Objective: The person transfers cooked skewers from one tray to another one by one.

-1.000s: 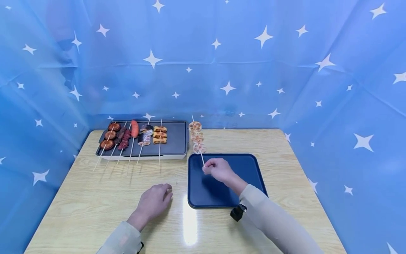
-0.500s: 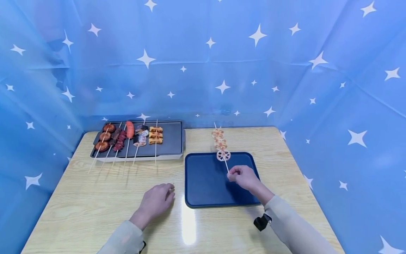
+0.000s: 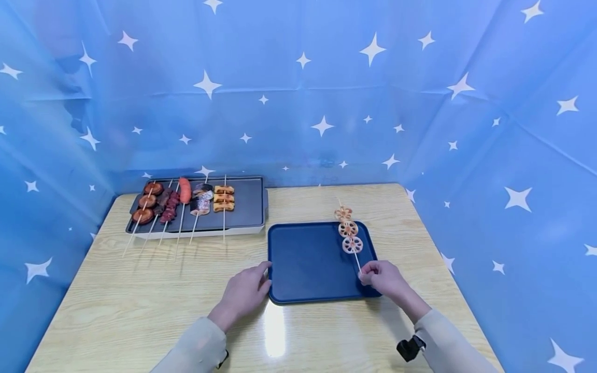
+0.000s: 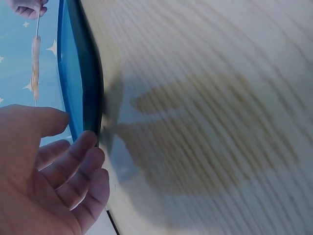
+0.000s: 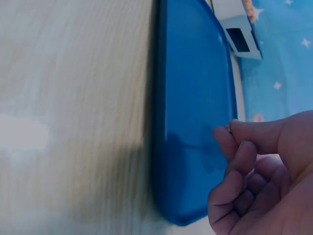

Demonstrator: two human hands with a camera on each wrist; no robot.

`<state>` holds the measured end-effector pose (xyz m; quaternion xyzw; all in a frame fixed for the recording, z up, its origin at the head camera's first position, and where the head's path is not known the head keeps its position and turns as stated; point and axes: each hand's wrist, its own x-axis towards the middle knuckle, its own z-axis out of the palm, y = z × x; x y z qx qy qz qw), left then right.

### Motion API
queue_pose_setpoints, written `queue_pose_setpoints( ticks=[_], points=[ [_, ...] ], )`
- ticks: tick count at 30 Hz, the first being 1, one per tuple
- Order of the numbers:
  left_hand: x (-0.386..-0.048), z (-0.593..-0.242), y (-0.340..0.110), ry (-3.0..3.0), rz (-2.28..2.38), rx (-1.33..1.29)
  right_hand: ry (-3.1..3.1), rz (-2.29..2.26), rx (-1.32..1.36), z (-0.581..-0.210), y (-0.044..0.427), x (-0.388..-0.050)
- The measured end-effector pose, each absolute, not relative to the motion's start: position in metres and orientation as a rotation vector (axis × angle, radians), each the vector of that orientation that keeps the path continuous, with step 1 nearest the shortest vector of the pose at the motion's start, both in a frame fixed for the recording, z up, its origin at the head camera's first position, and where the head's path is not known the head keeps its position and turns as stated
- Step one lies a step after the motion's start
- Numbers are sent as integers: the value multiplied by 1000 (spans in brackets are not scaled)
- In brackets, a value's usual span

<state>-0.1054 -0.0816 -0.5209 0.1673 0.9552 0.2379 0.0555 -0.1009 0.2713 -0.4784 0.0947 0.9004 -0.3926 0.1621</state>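
My right hand (image 3: 386,280) pinches the stick of a lotus root skewer (image 3: 352,245) between thumb and forefinger. Its round, holed slices are held over the right side of a dark blue tray (image 3: 300,261), pointing away from me. At the tray's left rim, my left hand (image 3: 243,292) rests with loosely bent fingers. In the left wrist view, the fingertips (image 4: 88,138) are at the outside of the tray wall (image 4: 90,73), and the thumb lies above it. The right wrist view shows the pinching fingers (image 5: 257,137), but the skewer is mostly hidden there.
A dark grill plate (image 3: 247,207) on a white base stands back left. On it lie several skewers, among them a red sausage (image 3: 184,190) and yellow pieces (image 3: 224,198), their sticks overhanging the front. A blue starry curtain (image 3: 298,129) surrounds the wooden table (image 3: 140,311).
The lotus root skewer has moved right and nearer in my right hand, from beside the grill plate to over the tray's right side. My left hand has shifted right to the tray's rim.
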Motion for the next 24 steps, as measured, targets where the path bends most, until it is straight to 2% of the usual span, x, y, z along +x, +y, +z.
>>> queue_pose_setpoints(
  ticks=[14, 24],
  points=[
    [-103, -524, -76, 2921, 730, 558, 2538, -1124, 347, -485, 291, -74],
    [-104, -526, -76, 2915, 737, 548, 2545, -1098, 362, -490, 294, -70]
  ],
)
